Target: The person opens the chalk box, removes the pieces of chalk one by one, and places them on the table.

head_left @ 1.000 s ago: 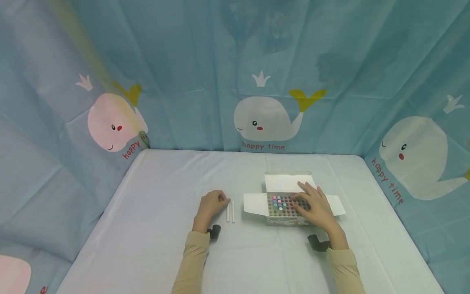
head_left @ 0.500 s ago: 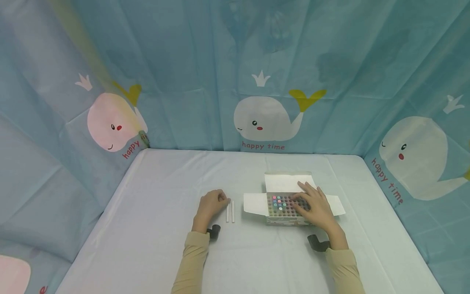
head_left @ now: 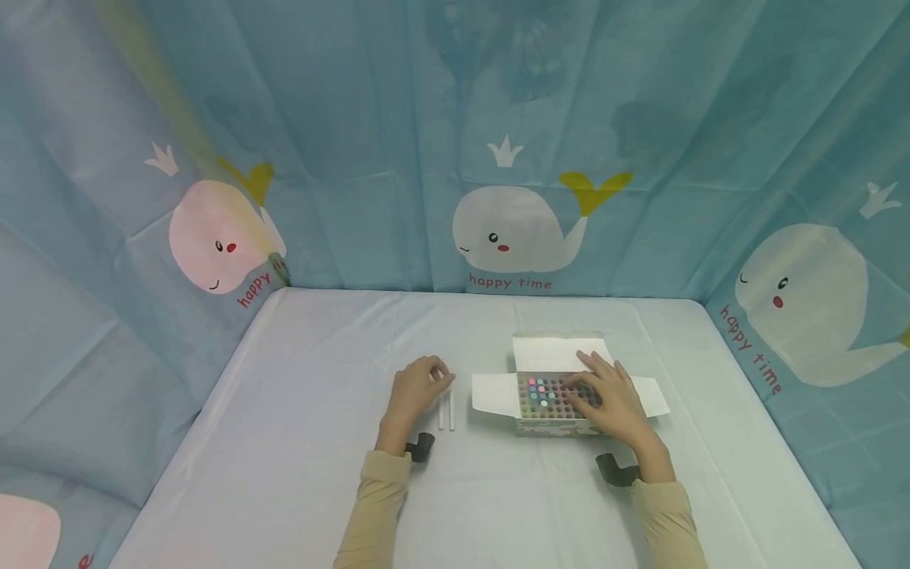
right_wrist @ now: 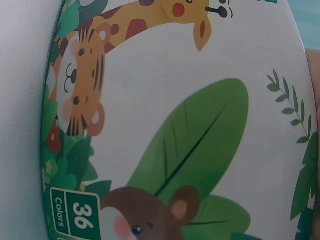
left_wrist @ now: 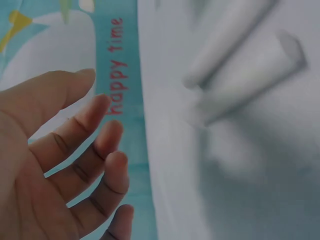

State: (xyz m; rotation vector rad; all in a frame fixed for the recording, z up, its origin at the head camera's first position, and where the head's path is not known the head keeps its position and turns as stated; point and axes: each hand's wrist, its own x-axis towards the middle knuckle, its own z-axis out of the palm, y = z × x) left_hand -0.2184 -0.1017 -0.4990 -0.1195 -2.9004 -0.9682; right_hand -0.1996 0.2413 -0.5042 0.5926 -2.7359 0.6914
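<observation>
One white surface [head_left: 284, 474], open box [head_left: 554, 427] on its right half. Right hand [head_left: 613, 401] sits over that, can't tell if its grip has anything. Left hand [head_left: 418, 389] just nudged slightly far and right, by the far ends of two white sticks [left_wrist: 250, 82] left of the box; left wrist view shows its grip loosely parted, holding nothing, so no pick-up yet, I'd say. Only right wrist cam shows the "36 Colors" label [right_wrist: 77, 215], only head cam the tiny coloured ends [head_left: 532, 382]
</observation>
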